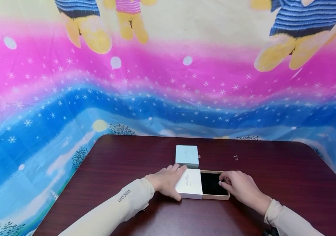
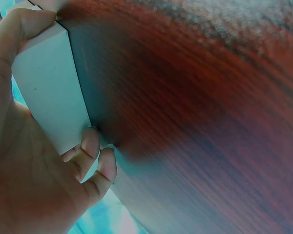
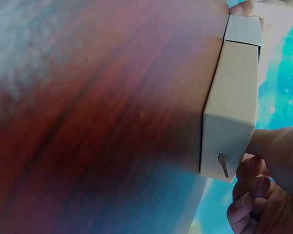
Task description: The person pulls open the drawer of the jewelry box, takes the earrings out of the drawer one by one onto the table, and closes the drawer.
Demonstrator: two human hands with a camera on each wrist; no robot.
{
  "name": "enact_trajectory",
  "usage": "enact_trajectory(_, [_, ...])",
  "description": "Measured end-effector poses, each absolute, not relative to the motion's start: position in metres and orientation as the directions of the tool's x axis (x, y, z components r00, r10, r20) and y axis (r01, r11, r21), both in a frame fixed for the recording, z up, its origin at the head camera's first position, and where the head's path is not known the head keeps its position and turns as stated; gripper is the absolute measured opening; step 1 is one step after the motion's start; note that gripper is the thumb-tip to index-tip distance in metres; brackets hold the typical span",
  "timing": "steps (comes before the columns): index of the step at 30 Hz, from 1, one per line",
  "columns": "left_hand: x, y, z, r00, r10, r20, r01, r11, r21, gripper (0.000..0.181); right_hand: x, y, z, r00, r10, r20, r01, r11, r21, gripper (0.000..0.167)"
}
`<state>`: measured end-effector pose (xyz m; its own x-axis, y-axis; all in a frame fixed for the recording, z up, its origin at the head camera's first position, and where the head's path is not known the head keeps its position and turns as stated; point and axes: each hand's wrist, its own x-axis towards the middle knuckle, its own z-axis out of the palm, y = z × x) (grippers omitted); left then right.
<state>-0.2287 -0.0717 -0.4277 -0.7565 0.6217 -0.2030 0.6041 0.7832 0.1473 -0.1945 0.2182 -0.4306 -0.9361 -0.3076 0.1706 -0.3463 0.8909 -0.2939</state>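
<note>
A white slide-out box has its sleeve (image 1: pixel 189 183) on the left and its drawer (image 1: pixel 216 197) pulled out to the right. Black padding (image 1: pixel 210 184) lines the drawer. My left hand (image 1: pixel 168 183) grips the sleeve's left end, thumb at the near edge and fingers toward the back. Over the drawer's right end, my right hand (image 1: pixel 243 188) has thumb and index tips close together above the padding, with a small pale piece (image 1: pixel 219 182) between them, too small to identify. Its other fingers curl beside the drawer's end, where a short ribbon tab (image 3: pixel 223 165) sticks out.
A pale blue box (image 1: pixel 187 155) with a small tab on its right side stands just behind the white one. Two tiny silvery pieces (image 1: pixel 236 158) lie on the dark wooden table (image 1: pixel 138 150) to the right. A printed cloth (image 1: pixel 168 82) hangs behind the table.
</note>
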Motion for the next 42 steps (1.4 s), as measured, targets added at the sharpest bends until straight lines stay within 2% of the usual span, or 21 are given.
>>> enact_trajectory(42, [-0.2296, -0.0719, -0.4296, -0.756, 0.624, -0.196, 0.607, 0.781, 0.147, 0.114, -0.1938, 0.2151, -0.4305, -0.928, -0.313, 0.203, -0.360, 0.894, -0.266, 0.004])
